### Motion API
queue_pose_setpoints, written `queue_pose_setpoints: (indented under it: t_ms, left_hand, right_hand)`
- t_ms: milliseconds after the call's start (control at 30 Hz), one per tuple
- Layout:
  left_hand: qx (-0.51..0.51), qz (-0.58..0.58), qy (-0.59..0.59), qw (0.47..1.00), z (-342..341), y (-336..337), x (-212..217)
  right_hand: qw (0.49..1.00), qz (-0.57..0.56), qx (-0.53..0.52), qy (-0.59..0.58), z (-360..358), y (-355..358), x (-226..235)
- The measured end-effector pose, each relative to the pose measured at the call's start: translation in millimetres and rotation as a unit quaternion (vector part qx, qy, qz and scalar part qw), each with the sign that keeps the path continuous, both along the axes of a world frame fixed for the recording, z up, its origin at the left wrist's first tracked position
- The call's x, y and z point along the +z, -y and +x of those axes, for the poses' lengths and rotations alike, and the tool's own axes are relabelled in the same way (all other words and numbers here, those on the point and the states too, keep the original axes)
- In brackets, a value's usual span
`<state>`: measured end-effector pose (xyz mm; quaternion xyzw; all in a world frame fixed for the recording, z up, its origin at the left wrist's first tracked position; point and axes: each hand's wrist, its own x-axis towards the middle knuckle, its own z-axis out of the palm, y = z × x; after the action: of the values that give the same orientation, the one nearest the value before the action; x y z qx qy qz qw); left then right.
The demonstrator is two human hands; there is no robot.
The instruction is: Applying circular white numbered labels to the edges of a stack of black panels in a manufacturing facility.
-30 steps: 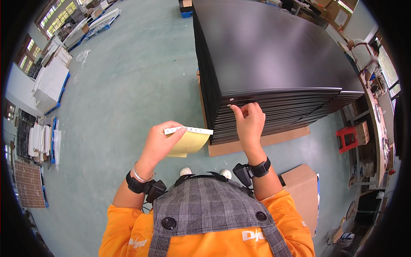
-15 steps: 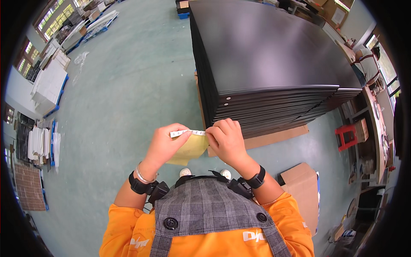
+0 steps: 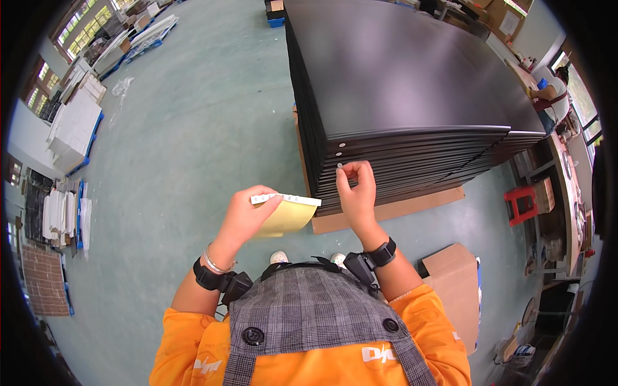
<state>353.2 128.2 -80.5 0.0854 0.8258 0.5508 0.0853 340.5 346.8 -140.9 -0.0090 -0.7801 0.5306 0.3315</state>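
My left hand (image 3: 250,213) pinches a sheet of round stickers (image 3: 293,217), its yellow backing hanging down and a folded white strip with a row of dots along the top. My right hand (image 3: 358,193) is closed, thumb and fingertips on a small white round sticker (image 3: 340,166) at the near left corner of a tall stack of black panels (image 3: 412,83). Just above, two more white round stickers (image 3: 341,145) sit on the edges of the upper panels. Whether the fingertips press that sticker against the panel edge I cannot tell.
Cardboard (image 3: 399,211) lies under the stack. A flat cardboard piece (image 3: 454,283) is on the floor at my right, a red stool (image 3: 520,206) beyond it. Another person (image 3: 552,103) stands by the right-hand workbench (image 3: 563,199). White boards on pallets (image 3: 74,138) line the left.
My right hand has left the sticker sheet and moved forward to the panel edges with a round sticker. My left hand still holds the sheet. The other person has shifted posture.
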Motion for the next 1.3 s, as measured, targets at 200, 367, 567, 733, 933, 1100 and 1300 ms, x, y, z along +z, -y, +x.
queue_pose_setpoints:
  t_ms: [200,367,567,733,933,1100,1300]
  left_hand:
    - [0.009,-0.009,0.005,1.000,1.6,3.6,-1.3]
    - [0.013,-0.010,0.013,1.000,4.2,2.5,4.3]
    - [0.007,-0.021,0.007,1.000,6.0,0.9,9.0]
    - [-0.006,-0.031,-0.008,0.999,5.2,-5.4,5.6]
    - [-0.018,-0.027,0.000,0.999,5.7,-11.4,5.9]
    - [-0.029,-0.042,0.000,0.999,6.1,-13.1,5.7]
    - [-0.034,-0.040,0.007,0.999,5.2,-13.2,5.5]
  right_hand:
    - [0.998,0.044,-0.034,-0.025,-11.7,-1.3,-4.7]
    - [0.990,0.105,-0.078,-0.050,-12.9,1.1,0.8]
    - [0.983,0.094,-0.091,0.126,-7.4,-16.1,6.6]
    - [0.970,0.211,0.106,-0.052,22.1,3.8,15.6]
    - [0.955,0.272,0.104,-0.058,36.7,21.2,24.6]
    - [0.944,0.302,0.109,-0.074,35.7,20.3,24.0]
    - [0.936,0.323,0.104,-0.091,33.9,22.4,20.5]
